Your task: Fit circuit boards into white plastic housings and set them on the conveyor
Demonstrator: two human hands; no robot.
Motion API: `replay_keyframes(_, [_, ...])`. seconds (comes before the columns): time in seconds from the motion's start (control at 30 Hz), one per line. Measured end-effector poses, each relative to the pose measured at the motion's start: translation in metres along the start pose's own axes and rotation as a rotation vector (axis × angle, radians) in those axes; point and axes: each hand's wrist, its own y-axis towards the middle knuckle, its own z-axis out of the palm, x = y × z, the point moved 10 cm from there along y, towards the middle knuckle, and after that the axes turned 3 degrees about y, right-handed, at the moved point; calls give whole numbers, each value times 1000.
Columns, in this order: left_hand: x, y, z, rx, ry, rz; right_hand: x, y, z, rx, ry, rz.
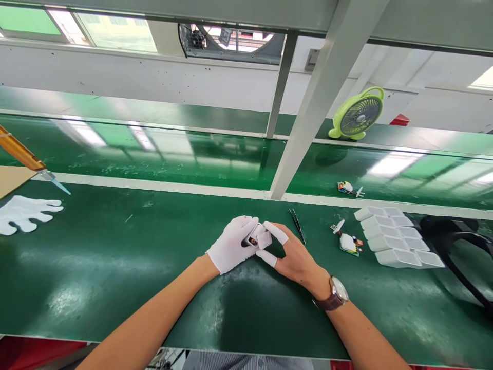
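My left hand (232, 245), in a white glove, is closed around a small white plastic casing (253, 240) whose dark inside shows an orange-coloured part. My right hand (298, 261) wears white finger covers on thumb and forefinger. Those two fingertips grip the casing's squarish white end piece (264, 239) from above and below. Whether this piece is joined to the rest cannot be seen. Black tweezers (297, 226) lie just beyond my right hand. Farther right is a small circuit board (349, 244) with a white block and a wired white connector.
White plastic bins (398, 237) stand at right, beside a black strapped object (449, 231). Another circuit board (345, 187) lies behind the rail. A green fan (358, 115) sits on the back ledge. At left are a white glove (29, 213) and an orange syringe-like tube (21, 150). A post (308, 110) rises ahead.
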Motion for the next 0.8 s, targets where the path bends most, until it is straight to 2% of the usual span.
replay_keyframes(0.17, [18,-3,-1,63,-81,-184,-5,-1,-6,-117,-15,21])
replay_keyframes(0.27, [24,-4,-7,17,-90,-249,0,0,-7,-146,-31,-34])
replay_keyframes(0.33, [21,-4,-15,-46,-92,-227,4,0,-10,-184,-27,-76])
replay_keyframes(0.53, [-1,-5,-34,-215,1,-25,6,-2,-14,-267,-1,-114])
replay_keyframes(0.63, [-5,-6,-36,-232,5,-6,1,-3,-10,-239,7,-80])
replay_keyframes(0.8, [-2,-4,-35,-187,-70,-130,-11,-1,13,-26,97,47])
